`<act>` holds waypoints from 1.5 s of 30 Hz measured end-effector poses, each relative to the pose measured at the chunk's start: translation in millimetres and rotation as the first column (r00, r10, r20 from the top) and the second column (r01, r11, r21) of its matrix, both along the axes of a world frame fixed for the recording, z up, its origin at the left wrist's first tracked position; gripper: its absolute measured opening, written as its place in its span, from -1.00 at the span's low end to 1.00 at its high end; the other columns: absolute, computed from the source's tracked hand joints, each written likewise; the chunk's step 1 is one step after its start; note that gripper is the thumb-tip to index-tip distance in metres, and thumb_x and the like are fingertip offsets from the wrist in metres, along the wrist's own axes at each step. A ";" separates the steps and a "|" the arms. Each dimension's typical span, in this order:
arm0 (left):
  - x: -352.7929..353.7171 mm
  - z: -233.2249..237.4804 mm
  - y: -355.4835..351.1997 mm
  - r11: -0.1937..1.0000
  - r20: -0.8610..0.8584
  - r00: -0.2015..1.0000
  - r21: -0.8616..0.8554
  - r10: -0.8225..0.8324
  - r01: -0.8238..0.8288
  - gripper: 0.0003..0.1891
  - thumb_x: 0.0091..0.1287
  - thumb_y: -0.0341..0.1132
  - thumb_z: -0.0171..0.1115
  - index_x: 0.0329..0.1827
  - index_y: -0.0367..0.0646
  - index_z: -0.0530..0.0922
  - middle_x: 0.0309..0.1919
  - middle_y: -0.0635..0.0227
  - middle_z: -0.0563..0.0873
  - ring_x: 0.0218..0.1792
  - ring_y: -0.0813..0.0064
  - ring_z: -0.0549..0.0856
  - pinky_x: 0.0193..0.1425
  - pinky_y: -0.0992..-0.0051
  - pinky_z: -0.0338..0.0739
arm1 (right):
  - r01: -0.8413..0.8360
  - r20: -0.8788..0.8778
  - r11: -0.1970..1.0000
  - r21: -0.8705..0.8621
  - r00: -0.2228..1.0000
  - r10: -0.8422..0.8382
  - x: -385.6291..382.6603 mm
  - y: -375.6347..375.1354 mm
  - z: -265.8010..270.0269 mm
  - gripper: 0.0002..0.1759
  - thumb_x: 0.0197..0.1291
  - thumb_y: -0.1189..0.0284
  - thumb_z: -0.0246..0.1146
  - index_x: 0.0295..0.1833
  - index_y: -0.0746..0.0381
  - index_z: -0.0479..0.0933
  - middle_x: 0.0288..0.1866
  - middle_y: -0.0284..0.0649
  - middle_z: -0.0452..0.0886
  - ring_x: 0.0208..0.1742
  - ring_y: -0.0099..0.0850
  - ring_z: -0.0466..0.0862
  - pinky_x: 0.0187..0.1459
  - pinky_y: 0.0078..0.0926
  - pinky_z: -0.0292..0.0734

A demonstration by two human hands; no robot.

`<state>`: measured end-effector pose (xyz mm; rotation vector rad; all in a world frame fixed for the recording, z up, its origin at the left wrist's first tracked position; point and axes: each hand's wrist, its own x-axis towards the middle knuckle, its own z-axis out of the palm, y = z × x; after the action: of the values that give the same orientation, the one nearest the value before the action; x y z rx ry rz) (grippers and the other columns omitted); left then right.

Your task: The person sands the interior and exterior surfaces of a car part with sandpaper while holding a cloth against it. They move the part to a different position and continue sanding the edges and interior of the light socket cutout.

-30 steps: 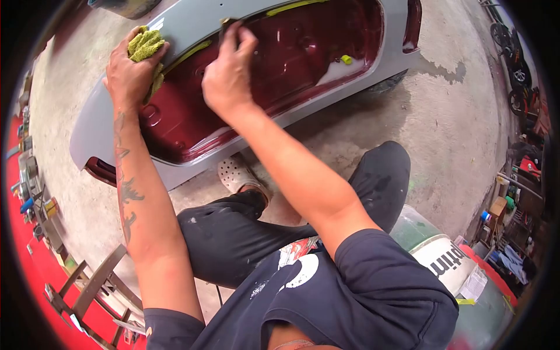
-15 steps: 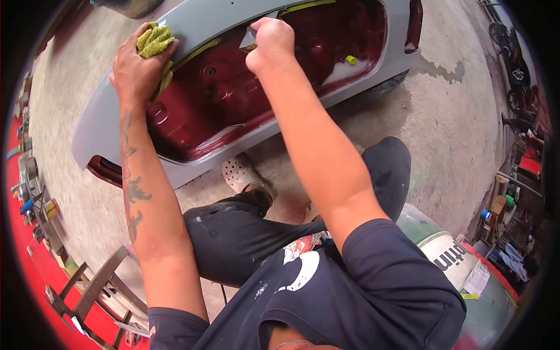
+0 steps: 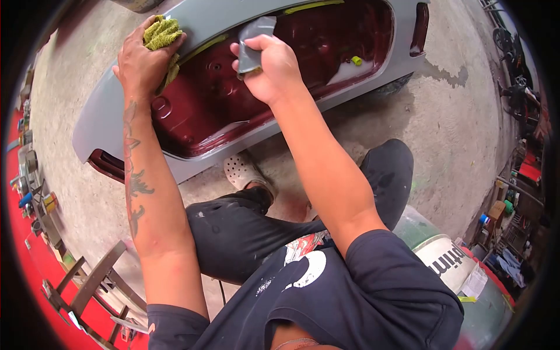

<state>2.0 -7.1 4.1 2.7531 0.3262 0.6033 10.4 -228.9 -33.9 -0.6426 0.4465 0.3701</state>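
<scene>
My left hand [image 3: 140, 65] rests at the upper left edge of a grey car panel [image 3: 114, 122], its fingers closed round a crumpled yellow-green cloth [image 3: 162, 34]. Part of the cloth hangs below the hand against the panel. In my right hand [image 3: 277, 65] is a bent sheet of grey sandpaper [image 3: 251, 53], gripped between thumb and fingers. This hand is over the panel's dark red recessed inside [image 3: 221, 87], just below its upper rim. Strips of yellow tape [image 3: 315, 6] run along that rim.
A small yellow-green object [image 3: 356, 60] lies in the recess near a whitish wet patch. Beside my right leg stands a greenish drum [image 3: 484, 309] with a white lettered label. A dark wooden chair [image 3: 96, 280] is at lower left. Clutter lines the right side.
My right hand has come away from the upper rim and turned, so more of the sandpaper shows. My left hand and the cloth stay at the panel's edge.
</scene>
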 end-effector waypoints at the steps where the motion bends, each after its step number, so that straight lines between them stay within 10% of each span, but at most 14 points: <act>1: 0.1 0.2 0.2 1.000 0.011 1.000 -0.018 -0.014 0.014 -0.28 0.03 0.20 0.56 0.30 0.21 0.67 0.19 0.32 0.74 0.24 0.18 0.66 0.29 0.05 0.38 | -0.018 -0.086 0.997 0.071 0.996 0.024 -1.4 -2.5 -2.3 -0.84 0.22 0.58 0.17 -0.07 0.28 0.44 -0.19 -0.16 0.56 -0.19 -0.30 0.60 -0.23 -0.16 0.51; 9: -1.2 8.8 -7.5 1.000 -0.005 1.000 -0.006 -0.007 0.007 -0.32 0.08 0.12 0.57 0.30 0.13 0.67 0.18 0.26 0.74 0.22 0.19 0.69 0.31 0.16 0.45 | 0.007 0.009 0.959 0.283 1.000 -0.010 -7.7 25.1 16.7 -0.84 0.32 0.58 0.18 -0.01 0.24 0.43 -0.18 -0.18 0.59 -0.23 -0.25 0.64 -0.19 -0.20 0.54; 12: -3.6 19.1 -19.8 0.999 -0.048 0.998 0.029 0.036 -0.035 -0.35 0.13 0.04 0.58 0.31 0.09 0.65 0.18 0.18 0.73 0.23 0.20 0.69 0.34 0.26 0.50 | 0.007 0.061 0.997 0.074 0.998 -0.011 -10.7 -2.7 -9.4 -0.82 0.29 0.53 0.21 -0.02 0.17 0.43 -0.15 -0.24 0.60 -0.13 -0.28 0.67 -0.16 -0.20 0.51; 19: -3.4 11.6 -11.6 1.000 -0.045 0.999 0.024 0.012 -0.010 -0.34 0.12 0.04 0.58 0.31 0.08 0.66 0.21 0.19 0.71 0.25 0.19 0.68 0.36 0.26 0.48 | 0.015 0.080 0.984 0.177 0.996 -0.030 -0.4 5.2 -34.3 -0.76 0.20 0.66 0.14 -0.03 0.21 0.46 -0.20 -0.25 0.57 -0.21 -0.32 0.65 -0.14 -0.21 0.57; 20: -1.3 14.5 -15.4 1.000 -0.044 0.999 0.025 0.014 -0.013 -0.34 0.12 0.04 0.58 0.31 0.08 0.66 0.21 0.19 0.71 0.25 0.19 0.68 0.36 0.26 0.48 | 0.018 0.257 0.994 -0.110 0.966 0.011 -5.6 -0.5 -46.6 -0.69 0.19 0.66 0.13 0.05 0.22 0.49 -0.11 -0.19 0.63 -0.21 -0.27 0.65 -0.13 -0.20 0.57; 21: -3.3 18.4 -20.9 0.999 -0.051 0.998 0.011 0.033 -0.033 -0.34 0.12 0.04 0.58 0.31 0.08 0.66 0.21 0.18 0.71 0.24 0.19 0.68 0.36 0.25 0.48 | 0.062 0.401 0.923 -0.380 0.910 0.104 -11.6 -5.7 -57.2 -0.61 0.17 0.66 0.11 0.13 0.23 0.53 -0.02 -0.12 0.68 -0.21 -0.21 0.66 -0.11 -0.18 0.57; 22: -6.7 19.6 -22.5 0.999 -0.063 0.997 -0.002 0.049 -0.050 -0.34 0.11 0.04 0.59 0.31 0.08 0.66 0.21 0.17 0.70 0.24 0.18 0.68 0.36 0.25 0.48 | 0.320 0.481 0.456 -0.831 0.825 0.297 -13.1 -15.5 -66.3 -0.42 0.14 0.65 0.12 0.32 0.20 0.54 0.25 -0.06 0.66 -0.04 -0.11 0.64 0.00 -0.08 0.54; 23: -7.0 17.0 -18.9 0.999 -0.070 0.996 0.003 0.049 -0.049 -0.34 0.11 0.04 0.59 0.31 0.08 0.66 0.21 0.17 0.70 0.24 0.18 0.68 0.36 0.25 0.48 | 0.510 0.426 -0.065 -0.858 0.777 0.463 -15.7 -19.2 -75.4 -0.33 0.16 0.57 0.16 0.47 0.16 0.47 0.48 -0.12 0.51 0.20 -0.03 0.54 0.11 -0.02 0.47; 25: -3.5 13.5 -12.2 0.998 -0.023 0.999 -0.061 -0.027 0.026 -0.32 0.10 0.06 0.59 0.31 0.08 0.66 0.20 0.15 0.70 0.24 0.18 0.67 0.36 0.24 0.48 | 0.527 0.234 -0.425 -0.736 0.787 0.571 -18.0 -5.5 -83.6 -0.42 0.23 0.47 0.18 0.41 0.15 0.51 0.53 -0.25 0.45 0.32 -0.07 0.44 0.16 0.01 0.41; 30: -4.6 9.0 -8.2 0.998 -0.025 0.999 -0.053 -0.025 0.023 -0.31 0.10 0.06 0.60 0.32 0.09 0.65 0.20 0.14 0.70 0.24 0.18 0.67 0.37 0.24 0.48 | 0.514 -0.056 -0.414 -0.751 0.575 0.816 -42.1 70.4 -48.9 -0.62 0.30 0.30 0.15 0.18 0.03 0.68 0.41 -0.32 0.52 0.28 -0.20 0.45 0.11 -0.12 0.35; 32: -1.1 10.8 -9.0 0.999 -0.026 0.999 -0.027 -0.021 0.020 -0.31 0.10 0.05 0.60 0.32 0.08 0.65 0.20 0.14 0.70 0.24 0.19 0.67 0.37 0.24 0.48 | 0.483 -0.206 -0.294 -0.825 0.229 0.952 -55.5 86.1 -27.4 -0.76 0.28 0.28 0.18 -0.11 -0.04 0.75 0.00 -0.36 0.73 0.18 -0.27 0.50 0.07 -0.11 0.32; 35: -0.2 10.8 -6.6 0.999 -0.024 0.999 -0.016 -0.038 0.038 -0.33 0.11 0.03 0.59 0.32 0.07 0.65 0.19 0.15 0.71 0.23 0.21 0.68 0.36 0.26 0.49 | 0.900 0.327 -0.016 -0.437 0.175 0.929 -68.2 113.7 -80.9 -0.76 0.28 0.29 0.17 -0.20 0.04 0.76 -0.05 -0.44 0.70 0.11 -0.29 0.53 0.07 -0.17 0.34; 37: -3.5 6.7 -5.0 0.993 0.029 0.998 -0.097 -0.062 0.064 -0.34 0.12 0.01 0.58 0.31 0.07 0.65 0.18 0.16 0.71 0.21 0.21 0.68 0.33 0.27 0.51 | 0.729 -0.170 -0.117 -0.674 0.002 0.986 -39.1 65.6 -37.8 -0.77 0.27 0.31 0.17 -0.15 0.09 0.72 -0.06 -0.42 0.68 0.10 -0.31 0.53 0.01 -0.20 0.36; 45: -5.6 11.6 -10.9 0.996 -0.028 0.999 -0.077 -0.036 0.033 -0.35 0.11 0.03 0.58 0.31 0.13 0.66 0.15 0.23 0.74 0.19 0.22 0.71 0.31 0.26 0.51 | 0.785 0.203 -0.471 -0.403 0.578 0.790 41.5 -85.9 -73.8 -0.70 0.24 0.36 0.15 0.03 0.04 0.68 0.01 -0.44 0.74 -0.03 -0.23 0.59 -0.17 -0.17 0.44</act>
<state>-3.7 -18.1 15.7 2.6903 0.3013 0.5314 51.9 -314.7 -107.8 -2.8596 -0.6575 -0.8611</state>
